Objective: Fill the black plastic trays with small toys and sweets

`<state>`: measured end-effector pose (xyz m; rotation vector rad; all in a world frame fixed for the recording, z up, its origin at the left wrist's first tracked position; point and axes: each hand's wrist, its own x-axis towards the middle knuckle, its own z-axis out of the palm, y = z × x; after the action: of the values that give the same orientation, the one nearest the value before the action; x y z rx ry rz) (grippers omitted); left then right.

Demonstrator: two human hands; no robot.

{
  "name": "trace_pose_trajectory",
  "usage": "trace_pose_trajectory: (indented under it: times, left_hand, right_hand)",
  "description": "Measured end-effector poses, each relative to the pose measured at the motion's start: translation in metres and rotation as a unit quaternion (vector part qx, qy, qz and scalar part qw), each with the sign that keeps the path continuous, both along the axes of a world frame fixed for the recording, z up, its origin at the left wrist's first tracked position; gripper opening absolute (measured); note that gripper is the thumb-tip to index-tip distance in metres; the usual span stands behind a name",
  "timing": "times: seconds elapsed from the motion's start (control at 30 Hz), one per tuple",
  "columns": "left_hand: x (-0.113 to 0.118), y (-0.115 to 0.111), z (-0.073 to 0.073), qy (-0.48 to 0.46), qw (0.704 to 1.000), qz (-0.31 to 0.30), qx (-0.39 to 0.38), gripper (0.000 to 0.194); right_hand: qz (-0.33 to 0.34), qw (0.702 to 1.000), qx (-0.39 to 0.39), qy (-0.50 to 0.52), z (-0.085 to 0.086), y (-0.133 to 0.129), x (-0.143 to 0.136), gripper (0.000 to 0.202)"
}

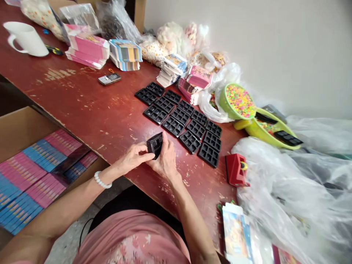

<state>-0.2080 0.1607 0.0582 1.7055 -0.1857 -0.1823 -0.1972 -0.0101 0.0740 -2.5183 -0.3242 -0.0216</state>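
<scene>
Between my two hands, just above the table, is a black plastic compartment tray (pixel 155 143), held tilted; it could be a small stack. The fingers and thumb of my left hand (pixel 134 157) pinch its left side. My right hand (pixel 166 157) grips its right side, with the thumb along the top edge. Just beyond, several more black compartment trays (pixel 173 126) lie in close rows on the table. What sits in their compartments is too small to make out.
On the red-brown table (pixel 82 106) are a phone (pixel 109 79), a white mug (pixel 26 38), stacked pink boxes (pixel 88 47), a red tape dispenser (pixel 236 169) and a green bowl of colourful bits (pixel 238 102). Plastic bags (pixel 286 190) cover the right side. A carton (pixel 24 124) of packed boxes stands lower left.
</scene>
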Motion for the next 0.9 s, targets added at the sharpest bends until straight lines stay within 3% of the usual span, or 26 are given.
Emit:
trace_pose_trajectory:
  times: [0.1, 0.17, 0.23, 0.3, 0.37, 0.47, 0.57, 0.7, 0.9]
  left_hand:
    - [-0.003, -0.001, 0.001, -0.001, 0.999, -0.003, 0.035, 0.018]
    - [-0.006, -0.005, 0.001, 0.039, 0.999, 0.006, 0.003, 0.021]
    - [-0.007, -0.01, 0.002, 0.089, 0.994, 0.013, -0.057, 0.025]
    - [-0.005, -0.01, 0.001, 0.123, 0.984, 0.03, -0.122, 0.027]
    - [0.001, -0.003, 0.001, 0.128, 0.973, 0.078, -0.177, 0.027]
    - [0.017, 0.022, 0.0, 0.123, 0.948, 0.181, -0.231, 0.035]
    - [0.037, 0.052, -0.003, 0.134, 0.927, 0.24, -0.257, 0.045]
    - [0.056, 0.076, -0.01, 0.138, 0.912, 0.283, -0.261, 0.039]
    - [0.066, 0.076, -0.018, 0.145, 0.909, 0.283, -0.271, 0.024]
  right_hand:
    - [0.021, 0.999, 0.002, 0.043, 0.0, -0.004, 0.0, 0.131]
    - [0.05, 0.991, 0.07, 0.102, -0.004, -0.007, 0.001, 0.137]
    - [0.094, 0.96, 0.192, 0.18, -0.008, -0.014, 0.006, 0.14]
    - [0.12, 0.906, 0.326, 0.24, -0.009, -0.027, 0.011, 0.134]
    - [0.08, 0.876, 0.406, 0.246, -0.007, -0.048, 0.016, 0.125]
    - [-0.048, 0.891, 0.386, 0.232, 0.0, -0.092, 0.019, 0.125]
    - [-0.117, 0.904, 0.326, 0.253, 0.003, -0.132, 0.02, 0.124]
    - [-0.152, 0.91, 0.318, 0.216, 0.001, -0.161, 0.028, 0.119]
    - [-0.138, 0.912, 0.325, 0.209, 0.002, -0.169, 0.041, 0.111]
